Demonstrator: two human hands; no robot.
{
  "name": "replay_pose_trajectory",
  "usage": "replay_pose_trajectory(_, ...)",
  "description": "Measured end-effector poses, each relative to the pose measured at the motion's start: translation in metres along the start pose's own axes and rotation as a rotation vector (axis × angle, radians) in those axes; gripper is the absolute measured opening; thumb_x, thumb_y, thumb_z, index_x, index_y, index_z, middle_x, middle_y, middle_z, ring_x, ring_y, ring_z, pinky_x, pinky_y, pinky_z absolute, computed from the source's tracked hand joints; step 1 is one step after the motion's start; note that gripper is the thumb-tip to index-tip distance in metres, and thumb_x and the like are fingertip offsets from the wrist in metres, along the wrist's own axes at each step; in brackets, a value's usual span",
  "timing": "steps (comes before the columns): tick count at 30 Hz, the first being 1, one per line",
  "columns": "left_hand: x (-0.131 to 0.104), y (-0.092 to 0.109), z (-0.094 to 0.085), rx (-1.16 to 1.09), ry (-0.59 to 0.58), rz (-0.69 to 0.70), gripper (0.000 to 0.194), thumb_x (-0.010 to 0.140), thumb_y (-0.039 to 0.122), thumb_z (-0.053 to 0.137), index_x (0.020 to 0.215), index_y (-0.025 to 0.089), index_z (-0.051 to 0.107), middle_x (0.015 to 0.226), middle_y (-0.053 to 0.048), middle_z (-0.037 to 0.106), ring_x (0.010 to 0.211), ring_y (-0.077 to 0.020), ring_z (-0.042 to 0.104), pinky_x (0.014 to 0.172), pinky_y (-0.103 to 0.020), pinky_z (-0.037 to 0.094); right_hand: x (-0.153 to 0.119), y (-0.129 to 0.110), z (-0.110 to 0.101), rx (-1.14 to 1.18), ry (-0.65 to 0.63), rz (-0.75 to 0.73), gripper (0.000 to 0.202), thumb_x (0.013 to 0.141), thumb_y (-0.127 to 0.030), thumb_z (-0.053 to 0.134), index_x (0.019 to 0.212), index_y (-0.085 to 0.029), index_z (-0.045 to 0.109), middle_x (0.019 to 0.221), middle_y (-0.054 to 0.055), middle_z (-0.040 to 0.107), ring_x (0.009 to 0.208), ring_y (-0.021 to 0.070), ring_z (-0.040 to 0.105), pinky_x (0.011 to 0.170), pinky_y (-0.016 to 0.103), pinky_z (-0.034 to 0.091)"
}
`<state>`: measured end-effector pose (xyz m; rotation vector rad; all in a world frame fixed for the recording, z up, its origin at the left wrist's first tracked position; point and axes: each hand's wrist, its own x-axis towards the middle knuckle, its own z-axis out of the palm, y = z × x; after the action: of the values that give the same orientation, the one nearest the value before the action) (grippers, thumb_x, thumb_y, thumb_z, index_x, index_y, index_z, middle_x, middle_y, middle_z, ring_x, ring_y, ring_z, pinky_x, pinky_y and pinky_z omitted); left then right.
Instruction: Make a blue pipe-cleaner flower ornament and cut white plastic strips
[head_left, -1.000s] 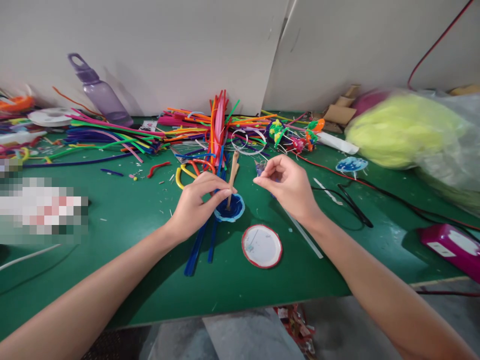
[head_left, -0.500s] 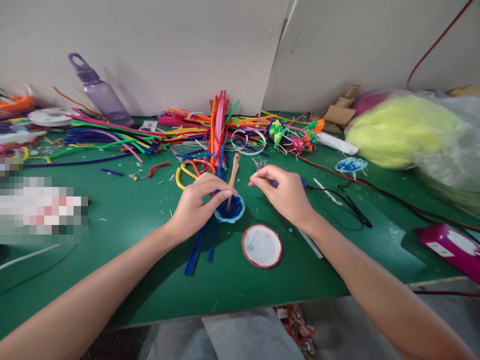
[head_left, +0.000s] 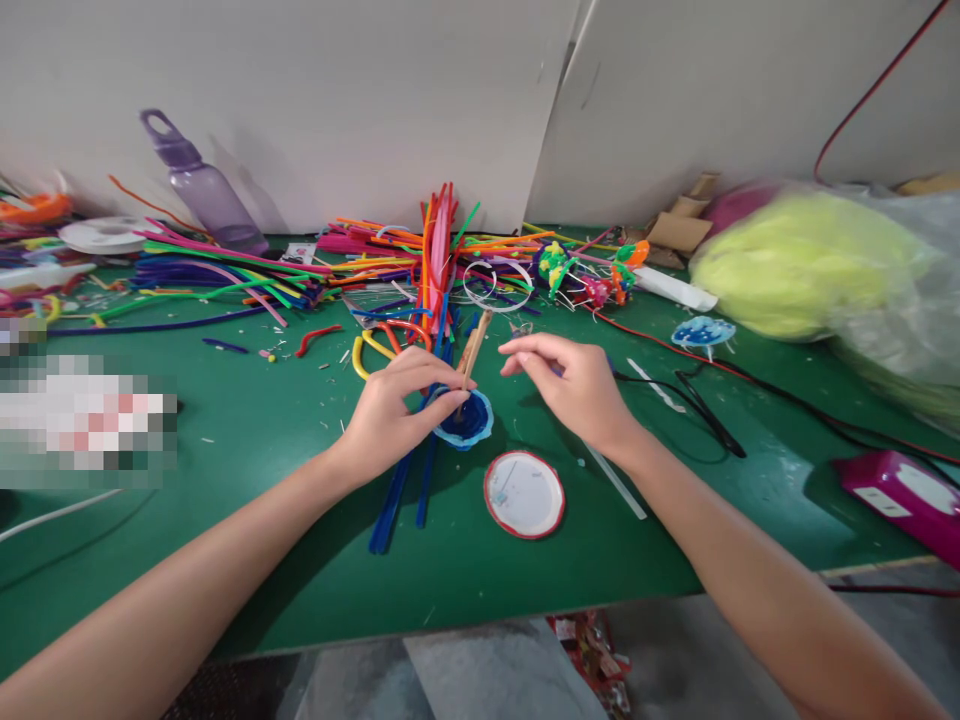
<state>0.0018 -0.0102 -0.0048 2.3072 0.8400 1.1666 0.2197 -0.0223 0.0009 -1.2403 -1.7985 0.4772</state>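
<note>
My left hand [head_left: 401, 405] is closed, thumb and forefinger pinching at a thin wooden stick [head_left: 475, 350]. The stick slants up out of a small blue cup-shaped piece [head_left: 466, 420] with a light blue wavy rim. To the right, my right hand [head_left: 574, 385] hovers with its fingertips pressed close together; whatever lies between them is too small to make out. Below the two hands lies a round white lid [head_left: 524, 494] with a red rim and small bits on it. Dark blue pipe cleaners [head_left: 388, 510] run out under my left hand.
Colourful pipe cleaners [head_left: 225, 270] lie along the back beside a purple bottle [head_left: 214, 205]. A blue domed piece [head_left: 703, 332], black cable [head_left: 709, 420], yellow-green bag [head_left: 810, 255] and magenta device [head_left: 896, 500] are at right. A white ring [head_left: 517, 290] lies behind the hands.
The wooden stick's upper end has tilted to the right, and the blue cup has shifted slightly right. My right hand's fingers have changed pose a little.
</note>
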Motion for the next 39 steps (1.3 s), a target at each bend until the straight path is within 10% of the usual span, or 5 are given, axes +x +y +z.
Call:
replay_pose_trajectory(5, 0.000, 0.001, 0.000, 0.003, 0.003, 0.008, 0.011, 0.086, 0.024, 0.063, 0.088, 0.020, 0.072, 0.088, -0.005, 0.073, 0.087, -0.0166, 0.063, 0.082, -0.033, 0.050, -0.003, -0.001, 0.005, -0.064, -0.197, -0.042, 0.037, 0.082, -0.011, 0.047, 0.112, -0.021, 0.067, 0.061, -0.005, 0.066, 0.047, 0.0091, 0.047, 0.054, 0.026, 0.039)
replay_pose_trajectory(10, 0.000, 0.004, 0.000, -0.001, -0.002, 0.032, 0.010, 0.085, 0.025, 0.065, 0.087, 0.020, 0.073, 0.085, -0.004, 0.073, 0.085, -0.0168, 0.063, 0.080, -0.033, 0.051, -0.005, -0.008, 0.004, 0.000, -0.098, -0.008, 0.025, 0.092, -0.030, 0.049, 0.100, -0.019, 0.071, 0.049, -0.005, 0.055, 0.046, 0.0098, 0.048, 0.052, 0.026, 0.038)
replay_pose_trajectory(21, 0.001, 0.003, 0.003, 0.022, 0.000, 0.077, 0.011, 0.084, 0.029, 0.066, 0.083, 0.019, 0.071, 0.082, -0.004, 0.070, 0.083, -0.0160, 0.062, 0.077, -0.031, 0.050, -0.012, -0.021, 0.017, 0.141, -0.079, -0.220, 0.013, 0.089, -0.030, 0.060, 0.088, -0.022, 0.070, 0.094, 0.001, 0.074, 0.068, 0.0116, 0.061, 0.058, 0.026, 0.044)
replay_pose_trajectory(30, 0.003, -0.002, 0.000, 0.101, -0.025, -0.266, 0.033, 0.093, 0.040, 0.047, 0.094, 0.017, 0.071, 0.079, -0.003, 0.071, 0.071, -0.0148, 0.063, 0.063, -0.025, 0.046, -0.011, -0.020, 0.012, 0.099, -0.012, -0.170, 0.016, 0.090, -0.031, 0.058, 0.081, -0.021, 0.067, 0.078, 0.000, 0.071, 0.058, 0.0103, 0.056, 0.053, 0.025, 0.042)
replay_pose_trajectory(39, 0.002, 0.000, 0.003, 0.114, -0.145, -0.317, 0.023, 0.085, 0.029, 0.059, 0.100, 0.016, 0.070, 0.068, 0.002, 0.068, 0.056, -0.0085, 0.055, 0.059, -0.020, 0.044, -0.012, -0.018, 0.016, 0.001, 0.032, -0.303, 0.012, 0.088, -0.024, 0.061, 0.080, -0.017, 0.067, 0.065, -0.003, 0.064, 0.048, 0.0060, 0.044, 0.048, 0.020, 0.036)
